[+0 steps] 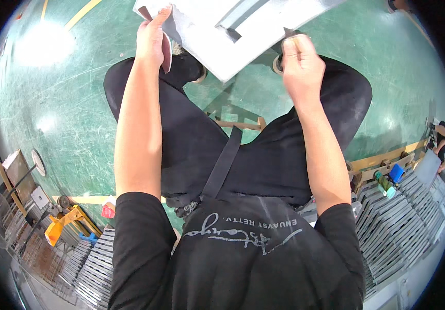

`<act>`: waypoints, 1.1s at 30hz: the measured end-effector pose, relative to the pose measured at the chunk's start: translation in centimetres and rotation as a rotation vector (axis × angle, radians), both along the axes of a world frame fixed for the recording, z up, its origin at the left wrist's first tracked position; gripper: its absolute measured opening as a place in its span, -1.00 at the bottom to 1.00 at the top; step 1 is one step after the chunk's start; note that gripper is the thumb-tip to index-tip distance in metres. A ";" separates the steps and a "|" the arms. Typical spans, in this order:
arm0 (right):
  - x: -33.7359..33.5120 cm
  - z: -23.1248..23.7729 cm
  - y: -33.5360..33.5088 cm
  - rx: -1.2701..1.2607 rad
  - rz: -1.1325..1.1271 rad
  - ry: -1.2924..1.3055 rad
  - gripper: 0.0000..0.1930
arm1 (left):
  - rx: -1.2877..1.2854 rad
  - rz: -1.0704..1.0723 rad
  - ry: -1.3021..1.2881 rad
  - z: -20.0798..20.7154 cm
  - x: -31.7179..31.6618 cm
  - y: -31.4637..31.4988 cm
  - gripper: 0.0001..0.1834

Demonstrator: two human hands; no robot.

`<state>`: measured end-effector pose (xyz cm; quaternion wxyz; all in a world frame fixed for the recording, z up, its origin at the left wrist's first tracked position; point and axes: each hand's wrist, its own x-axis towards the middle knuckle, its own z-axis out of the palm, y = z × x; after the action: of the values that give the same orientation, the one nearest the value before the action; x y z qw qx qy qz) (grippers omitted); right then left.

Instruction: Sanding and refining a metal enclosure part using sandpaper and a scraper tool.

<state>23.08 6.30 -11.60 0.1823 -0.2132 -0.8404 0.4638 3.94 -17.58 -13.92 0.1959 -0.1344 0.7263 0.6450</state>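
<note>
A pale, angular panel (201, 36) with a long slot juts into the top of the head view, one corner pointing toward me. My left hand (151, 39) grips its left edge, thumb along the border. A curved reddish-brown piece (167, 53) shows beside that palm; whether it is held or attached is unclear. Close to the panel's right edge, my right hand (303, 64) is closed, fingers curled around a small dark thin piece (288, 33). Whether this piece touches the panel I cannot tell.
Below the panel are my spread knees and a wooden bar (238, 124) on the green floor (67, 103). Stacked grey metal parts stand behind me on the left (96, 261) and right (403, 222). A yellow frame (72, 221) is at lower left; another person (442, 142) is far right.
</note>
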 end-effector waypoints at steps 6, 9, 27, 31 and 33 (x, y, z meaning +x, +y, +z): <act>0.7 4.0 -0.2 0.296 0.367 -0.406 -0.79 | 0.102 0.050 0.051 -0.9 -0.4 -0.3 -0.26; 2.5 5.0 -0.5 0.187 0.158 -0.294 -0.79 | 0.082 0.108 0.082 -2.3 -0.6 -0.2 -0.23; 3.1 4.7 1.0 0.326 0.373 -0.130 -0.54 | 0.097 0.145 0.157 -3.7 -1.5 2.0 -0.17; 2.5 6.5 2.5 0.626 0.472 0.253 -0.55 | 0.045 0.155 0.145 -4.7 -1.4 1.9 -0.14; 3.4 7.3 2.7 0.501 0.416 0.173 -0.48 | 0.019 0.158 0.120 -3.8 -0.7 2.1 -0.14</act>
<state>26.49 9.03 -4.27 0.2011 0.0544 -0.9351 0.2866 3.20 -15.46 -17.75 0.1020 -0.1506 0.7177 0.6721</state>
